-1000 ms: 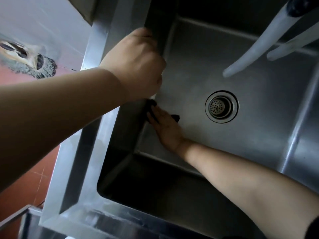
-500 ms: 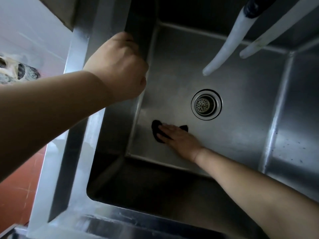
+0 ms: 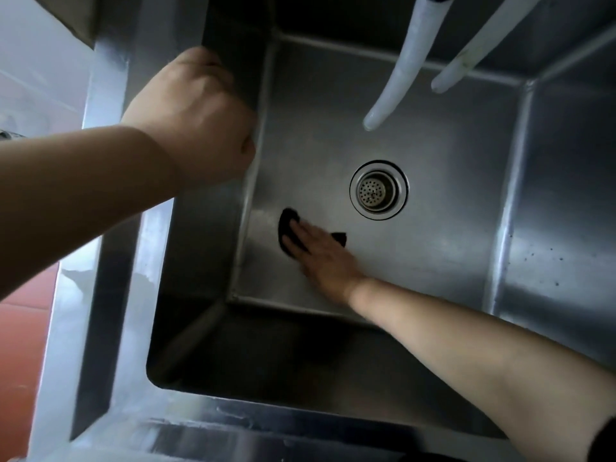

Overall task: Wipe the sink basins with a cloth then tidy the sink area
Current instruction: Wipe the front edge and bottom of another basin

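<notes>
I look straight down into a deep stainless steel sink basin [image 3: 433, 248]. My right hand [image 3: 320, 258] lies flat on the basin floor, pressing a small black cloth [image 3: 287, 228] down near the left wall; most of the cloth is hidden under the fingers. The round drain strainer [image 3: 379, 191] sits just up and right of that hand. My left hand [image 3: 196, 118] is closed over the basin's left rim [image 3: 110, 95], fingers curled inside the edge.
Two white hoses [image 3: 396, 78] hang down over the back of the basin, their tips above the floor. The right wall [image 3: 560, 201] carries dark specks. Red floor tiles [image 3: 23, 328] show beyond the sink's left rim.
My right hand slid the cloth from the left wall out along the basin floor, toward the drain. My left hand stayed gripping the rim while the view shifted.
</notes>
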Demonstrator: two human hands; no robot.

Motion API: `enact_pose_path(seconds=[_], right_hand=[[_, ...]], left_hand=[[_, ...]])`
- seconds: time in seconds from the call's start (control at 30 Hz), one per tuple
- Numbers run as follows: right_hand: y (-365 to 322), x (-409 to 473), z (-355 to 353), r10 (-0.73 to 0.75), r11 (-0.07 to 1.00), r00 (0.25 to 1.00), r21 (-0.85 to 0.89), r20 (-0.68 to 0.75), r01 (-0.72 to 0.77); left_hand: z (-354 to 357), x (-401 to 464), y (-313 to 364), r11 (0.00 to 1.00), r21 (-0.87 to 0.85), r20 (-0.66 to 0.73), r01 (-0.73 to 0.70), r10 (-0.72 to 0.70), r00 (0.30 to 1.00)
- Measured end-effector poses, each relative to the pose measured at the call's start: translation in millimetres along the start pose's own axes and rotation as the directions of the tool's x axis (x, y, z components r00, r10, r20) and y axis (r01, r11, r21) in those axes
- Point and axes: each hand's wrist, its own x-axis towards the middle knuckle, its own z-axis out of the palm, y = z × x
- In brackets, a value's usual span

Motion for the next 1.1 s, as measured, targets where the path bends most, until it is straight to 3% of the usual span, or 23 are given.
enact_pose_path(seconds=[0.1, 0.2, 0.3, 0.4, 0.53, 0.67, 0.73, 0.83, 0.9, 0.93, 1.0, 1.1], right_hand=[[5, -43, 5, -0.117, 0.987, 0.957, -0.072, 0.265, 0.141], [25, -66, -11, -0.089, 0.981, 0.946, -0.135, 0.311, 0.137], [53, -76, -33, 0.066, 0.977, 0.952, -0.213, 0.298, -0.001], [74, -86, -51, 0.304, 0.923, 0.940, -0.293, 0.156, -0.250], [92, -113, -65, 0.621, 0.753, 0.781, -0.321, 0.060, -0.574], [76, -119, -68, 0.708, 0.695, 0.699, -0.270, 0.097, -0.666], [62, -115, -66, 0.683, 0.727, 0.710, -0.257, 0.169, -0.637], [50, -115, -68, 0.506, 0.862, 0.823, -0.184, 0.259, -0.473], [52, -118, -75, 0.468, 0.883, 0.863, -0.077, 0.192, -0.462], [55, -119, -79, 0.524, 0.851, 0.844, -0.039, 0.113, -0.523], [65, -121, -85, 0.687, 0.726, 0.727, -0.055, 0.007, -0.685], [71, -123, -86, 0.768, 0.635, 0.630, -0.003, 0.113, -0.773]], left_hand=[[0, 0, 1, 1.000, 0.016, 0.009, -0.009, 0.009, 1.000], [-3, 0, 1, 1.000, 0.003, 0.019, -0.004, 0.004, 1.000], [-6, -2, 1, 1.000, -0.027, 0.020, -0.003, 0.003, 1.000], [-7, -1, 2, 0.999, -0.034, 0.028, -0.002, 0.003, 1.000], [-4, 0, 0, 1.000, -0.025, 0.019, -0.008, 0.008, 1.000], [-3, -1, 0, 1.000, 0.000, 0.019, -0.014, 0.014, 1.000], [-5, 0, -1, 1.000, -0.005, 0.038, -0.015, 0.015, 0.999], [-9, 0, 0, 0.999, -0.034, 0.083, -0.015, 0.017, 0.996], [-10, 0, 1, 0.999, -0.031, 0.089, -0.013, 0.015, 0.996], [-9, 0, 1, 1.000, -0.027, 0.076, -0.013, 0.015, 0.997], [-8, -1, 0, 1.000, -0.024, 0.050, -0.020, 0.021, 0.999], [-6, -3, 1, 0.998, -0.010, 0.070, -0.055, 0.056, 0.996]])
